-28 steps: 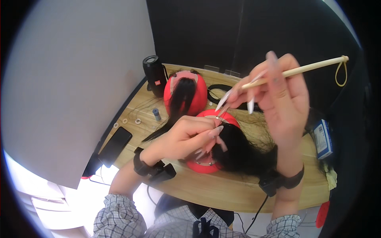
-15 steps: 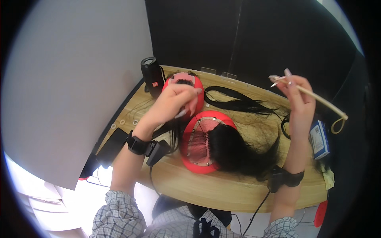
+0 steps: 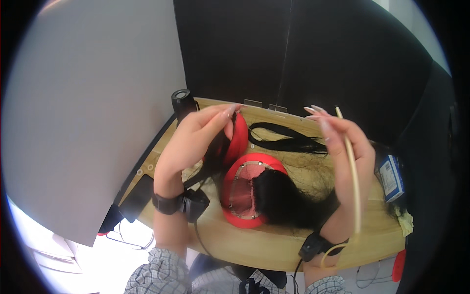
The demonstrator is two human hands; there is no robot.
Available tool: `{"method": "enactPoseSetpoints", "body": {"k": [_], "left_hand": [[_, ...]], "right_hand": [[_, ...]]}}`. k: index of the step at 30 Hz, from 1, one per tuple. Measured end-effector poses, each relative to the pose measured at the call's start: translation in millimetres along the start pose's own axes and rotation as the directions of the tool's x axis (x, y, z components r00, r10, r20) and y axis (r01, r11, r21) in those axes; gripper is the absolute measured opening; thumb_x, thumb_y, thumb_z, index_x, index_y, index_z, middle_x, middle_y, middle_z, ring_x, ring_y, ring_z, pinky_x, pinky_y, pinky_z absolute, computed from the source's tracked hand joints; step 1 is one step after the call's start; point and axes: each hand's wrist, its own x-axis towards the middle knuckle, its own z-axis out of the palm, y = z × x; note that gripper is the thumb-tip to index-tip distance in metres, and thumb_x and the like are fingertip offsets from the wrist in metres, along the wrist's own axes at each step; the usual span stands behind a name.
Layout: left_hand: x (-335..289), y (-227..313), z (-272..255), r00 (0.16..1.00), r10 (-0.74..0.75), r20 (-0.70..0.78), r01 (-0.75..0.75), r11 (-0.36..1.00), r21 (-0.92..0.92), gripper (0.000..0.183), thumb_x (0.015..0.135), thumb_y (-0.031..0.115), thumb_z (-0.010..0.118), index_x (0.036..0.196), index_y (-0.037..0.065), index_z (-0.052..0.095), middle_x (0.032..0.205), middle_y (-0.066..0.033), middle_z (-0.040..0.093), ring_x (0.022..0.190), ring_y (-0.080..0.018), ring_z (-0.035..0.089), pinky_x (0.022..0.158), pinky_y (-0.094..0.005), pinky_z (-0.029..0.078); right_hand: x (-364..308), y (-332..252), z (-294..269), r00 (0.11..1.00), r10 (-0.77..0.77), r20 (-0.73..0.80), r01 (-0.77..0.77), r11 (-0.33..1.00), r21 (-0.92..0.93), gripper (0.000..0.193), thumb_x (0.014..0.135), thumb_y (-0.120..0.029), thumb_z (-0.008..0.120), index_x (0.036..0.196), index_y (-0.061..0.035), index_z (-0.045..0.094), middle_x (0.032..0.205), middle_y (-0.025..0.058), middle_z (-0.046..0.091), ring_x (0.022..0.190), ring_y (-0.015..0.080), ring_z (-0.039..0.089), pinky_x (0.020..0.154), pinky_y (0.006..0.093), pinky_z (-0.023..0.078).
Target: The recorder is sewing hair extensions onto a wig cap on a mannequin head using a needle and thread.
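My left hand is raised over the far red holder, thumb and fingertips pinched together. Whatever may be in that pinch is too fine to make out. A slender pale stick with a cord-like loop at its lower end lies along my right hand; the hand is closed on it, fingertips drawn together. Below and between the hands sits the near red round holder with pink mesh stretched inside a studded rim. A thick bunch of black hair spreads rightward from a row across the mesh.
A long black hair bundle lies looped at the table's back. At the back left stands a black cylindrical speaker. A blue and white box is at the right edge, and a dark flat device at the left. Black panels rise behind.
My right hand has moved left, and the stick has swung from pointing right to hanging downward. The left hand has shifted slightly left, its fingertips higher. The whole view has tilted a little.
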Motion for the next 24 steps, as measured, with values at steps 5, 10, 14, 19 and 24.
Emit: {"method": "enactPoseSetpoints", "body": {"k": [5, 10, 14, 19, 24], "left_hand": [[-8.1, 0.9, 1.0, 0.971, 0.123, 0.203, -0.053, 0.946, -0.320, 0.035, 0.101, 0.024, 0.046, 0.089, -0.002, 0.065, 0.088, -0.0035, 0.062, 0.101, -0.0121, 0.051, 0.096, -0.0276, 0.035], [-19.2, 16.4, 8.8, 0.927, 0.042, 0.372, 0.168, 0.841, -0.514, 0.035, 0.101, 0.021, 0.047, 0.118, -0.006, 0.059, 0.080, 0.0006, 0.057, 0.091, -0.0080, 0.052, 0.091, -0.0256, 0.039], [-21.0, 15.3, 5.4, 0.922, 0.019, 0.388, 0.152, 0.903, -0.403, 0.032, 0.101, 0.020, 0.046, 0.118, -0.004, 0.059, 0.079, 0.0014, 0.055, 0.085, -0.0074, 0.051, 0.085, -0.0239, 0.040], [-19.7, 9.3, 9.5, 0.913, 0.077, 0.401, 0.148, 0.853, -0.501, 0.032, 0.102, 0.021, 0.045, 0.116, -0.004, 0.060, 0.079, 0.0016, 0.054, 0.081, -0.0067, 0.049, 0.079, -0.0221, 0.040], [-21.4, 10.8, 11.0, 0.912, 0.036, 0.408, 0.192, 0.843, -0.503, 0.033, 0.101, 0.023, 0.045, 0.115, -0.004, 0.060, 0.079, 0.0020, 0.053, 0.080, -0.0068, 0.048, 0.077, -0.0221, 0.039]], "right_hand": [[-7.9, 12.4, 25.6, 0.975, -0.184, 0.122, 0.195, 0.978, -0.079, 0.030, 0.082, -0.005, 0.068, 0.111, -0.0001, 0.064, 0.118, 0.0203, 0.062, 0.114, 0.0312, 0.059, 0.097, 0.0375, 0.046], [-12.0, 16.2, 39.4, 0.936, -0.230, 0.266, 0.254, 0.965, -0.060, 0.038, 0.083, -0.004, 0.065, 0.119, -0.0007, 0.058, 0.124, 0.0212, 0.057, 0.116, 0.0363, 0.055, 0.097, 0.0426, 0.044], [-10.0, 19.9, 47.9, 0.879, -0.337, 0.338, 0.374, 0.926, -0.048, 0.036, 0.085, 0.000, 0.060, 0.120, 0.0003, 0.055, 0.125, 0.0206, 0.054, 0.116, 0.0386, 0.052, 0.099, 0.0464, 0.039], [-10.7, 19.5, 35.1, 0.871, -0.283, 0.401, 0.298, 0.954, 0.027, 0.033, 0.085, 0.002, 0.055, 0.117, -0.0005, 0.057, 0.125, 0.0199, 0.054, 0.111, 0.0386, 0.053, 0.095, 0.0417, 0.043], [-11.8, 17.4, 36.2, 0.889, -0.249, 0.385, 0.239, 0.968, 0.073, 0.031, 0.085, 0.000, 0.056, 0.117, -0.0015, 0.057, 0.122, 0.0196, 0.055, 0.109, 0.0378, 0.053, 0.094, 0.0406, 0.044]]}}
